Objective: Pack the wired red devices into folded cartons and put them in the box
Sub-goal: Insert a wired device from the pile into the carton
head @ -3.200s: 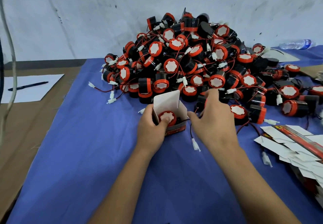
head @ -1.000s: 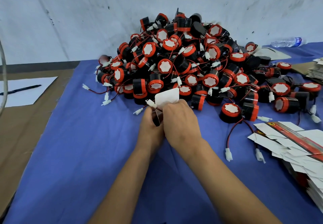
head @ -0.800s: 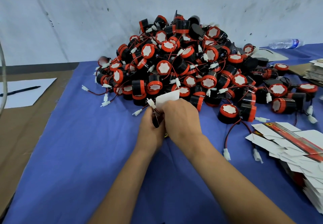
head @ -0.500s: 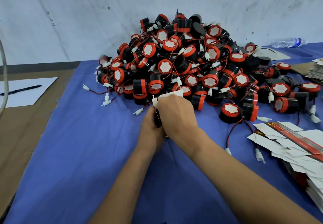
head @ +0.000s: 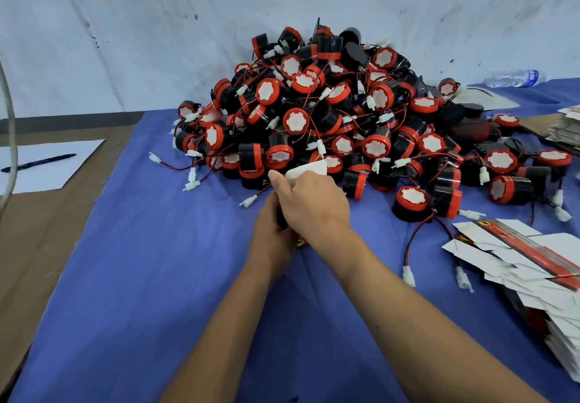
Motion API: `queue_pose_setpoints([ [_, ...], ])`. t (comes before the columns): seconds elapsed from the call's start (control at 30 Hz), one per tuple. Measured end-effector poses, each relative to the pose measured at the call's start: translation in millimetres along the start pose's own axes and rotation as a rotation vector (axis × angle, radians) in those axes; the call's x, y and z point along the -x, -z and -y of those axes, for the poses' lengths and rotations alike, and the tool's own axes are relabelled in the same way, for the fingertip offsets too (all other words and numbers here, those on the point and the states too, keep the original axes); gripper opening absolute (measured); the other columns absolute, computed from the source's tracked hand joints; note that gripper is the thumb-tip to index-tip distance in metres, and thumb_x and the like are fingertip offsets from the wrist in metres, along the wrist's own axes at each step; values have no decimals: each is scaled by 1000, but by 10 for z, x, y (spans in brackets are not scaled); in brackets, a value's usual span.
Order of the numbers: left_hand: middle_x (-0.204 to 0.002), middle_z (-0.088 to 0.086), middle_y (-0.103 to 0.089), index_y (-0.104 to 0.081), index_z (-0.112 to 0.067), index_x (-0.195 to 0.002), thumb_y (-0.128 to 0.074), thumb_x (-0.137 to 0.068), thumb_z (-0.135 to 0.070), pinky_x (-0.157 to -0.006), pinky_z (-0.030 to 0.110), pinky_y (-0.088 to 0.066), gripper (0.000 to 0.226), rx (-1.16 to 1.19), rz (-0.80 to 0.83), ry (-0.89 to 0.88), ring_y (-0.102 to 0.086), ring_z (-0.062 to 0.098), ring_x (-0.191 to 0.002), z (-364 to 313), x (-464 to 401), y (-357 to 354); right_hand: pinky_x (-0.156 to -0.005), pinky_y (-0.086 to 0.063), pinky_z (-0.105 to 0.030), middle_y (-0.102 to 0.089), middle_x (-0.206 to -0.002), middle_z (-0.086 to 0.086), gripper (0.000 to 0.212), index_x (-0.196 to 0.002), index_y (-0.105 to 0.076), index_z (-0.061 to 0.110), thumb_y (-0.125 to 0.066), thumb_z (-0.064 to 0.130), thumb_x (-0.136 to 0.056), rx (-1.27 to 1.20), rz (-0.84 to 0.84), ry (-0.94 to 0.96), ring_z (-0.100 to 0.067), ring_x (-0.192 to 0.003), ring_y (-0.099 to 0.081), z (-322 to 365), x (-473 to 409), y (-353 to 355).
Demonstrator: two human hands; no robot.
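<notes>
While both hands meet near the middle of the desk [head: 131,277], a small carton [head: 309,170] sits between them, only its white flap and a sliver of its printed lower corner showing. Right hand [head: 314,206]: laid over the top of the carton, fingers curled down round it, thumb pointing toward the far edge; grip closed on the carton. Left hand [head: 271,233]: partly hidden beneath the right, fingers wrapped round the carton's near side; grip likewise closed on the carton. Whether a device is inside cannot be told, since the hands cover the opening. Heap of red devices [head: 329,113]: round black bodies with red rims and white faces, red-and-black leads ending in white plugs, piled high against the far edge of the desk and spilling toward its right edge; the carton flap lies just beside the heap's near foot. One stray device [head: 411,203] stands apart on the near right of the heap, its lead trailing toward the front. Stack of flat cartons [head: 527,264]: white with red printed bands, fanned out at the desk's right edge. Blue cloth [head: 157,308]: covers most of the desk. Sheet of paper [head: 47,167] with a pen [head: 37,163] on it: at the left edge, on bare brown board. Water bottle [head: 511,77]: lying on its side at the far right corner.
</notes>
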State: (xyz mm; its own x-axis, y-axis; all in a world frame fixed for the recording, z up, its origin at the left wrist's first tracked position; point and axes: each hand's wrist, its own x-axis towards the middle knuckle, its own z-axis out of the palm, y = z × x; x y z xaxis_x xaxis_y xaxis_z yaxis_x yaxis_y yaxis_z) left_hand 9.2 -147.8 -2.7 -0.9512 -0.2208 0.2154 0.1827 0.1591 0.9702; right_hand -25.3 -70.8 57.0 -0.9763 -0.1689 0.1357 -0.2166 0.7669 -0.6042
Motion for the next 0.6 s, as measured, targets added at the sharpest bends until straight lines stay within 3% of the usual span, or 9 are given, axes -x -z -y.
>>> queue_pose_setpoints([
  [0.03, -83, -19, -72, -61, -34, -106, -62, -82, -32, -63, 22, -53, 24, 25, -5, 17, -67, 0, -77, 9, -2, -6, -62, -45, -33, -66, -75, -4, 56, -70, -64, 19, -45, 62, -101, -17, -41, 16, -25, -76, -63, 0, -1, -17],
  [0.13, -87, -21, -74, -62, -31, -111, -62, -97, -5, -62, 16, -52, 29, -5, -11, 8, -69, -4, -80, 30, 10, -7, -57, -44, -30, -60, -60, 1, 53, -56, -51, 19, -59, 51, -98, -77, -137, 87, -20, -64, -61, -31, -12, -34],
  [0.2, -92, -15, -75, -63, -29, -115, -60, -98, -2, -64, 19, -53, 32, -45, -15, 3, -70, 0, -84, 36, 5, 6, -56, -47, -32, -60, -57, 2, 50, -57, -56, 16, -63, 45, -97, -136, -167, 124, -17, -60, -61, -96, -9, -37],
  [0.27, -101, -7, -76, -65, -24, -121, -60, -98, -1, -70, 24, -55, 33, -21, -18, -4, -72, 7, -93, 40, 3, 19, -63, -56, -34, -67, -64, 5, 34, -68, -68, 17, -66, 33, -97, -252, -154, 140, -10, -64, -65, -195, -2, -32],
  [0.37, -110, -6, -75, -66, -21, -124, -60, -101, -2, -79, 25, -58, 31, -8, 7, -1, -71, 8, -102, 52, 19, 41, -70, -58, -25, -73, -77, 10, 12, -84, -75, 20, -70, 20, -95, -364, -118, 170, -4, -73, -69, -340, 29, 9],
  [0.5, -111, -8, -76, -65, -25, -125, -70, -93, -1, -80, 24, -58, 40, 44, 122, 50, -72, 8, -103, 40, 38, 134, -65, -55, -19, -73, -73, 13, 8, -78, -79, 25, -82, 25, -85, -360, -87, 166, 0, -71, -69, -439, 62, 20],
  [0.6, -115, -2, -76, -62, -18, -129, -81, -84, 3, -84, 26, -59, 53, 97, 198, 64, -73, 14, -108, 33, 38, 188, -70, -51, -16, -71, -84, 11, 7, -79, -80, 20, -85, 23, -83, -350, -112, 181, -3, -79, -66, -478, 93, 9],
])
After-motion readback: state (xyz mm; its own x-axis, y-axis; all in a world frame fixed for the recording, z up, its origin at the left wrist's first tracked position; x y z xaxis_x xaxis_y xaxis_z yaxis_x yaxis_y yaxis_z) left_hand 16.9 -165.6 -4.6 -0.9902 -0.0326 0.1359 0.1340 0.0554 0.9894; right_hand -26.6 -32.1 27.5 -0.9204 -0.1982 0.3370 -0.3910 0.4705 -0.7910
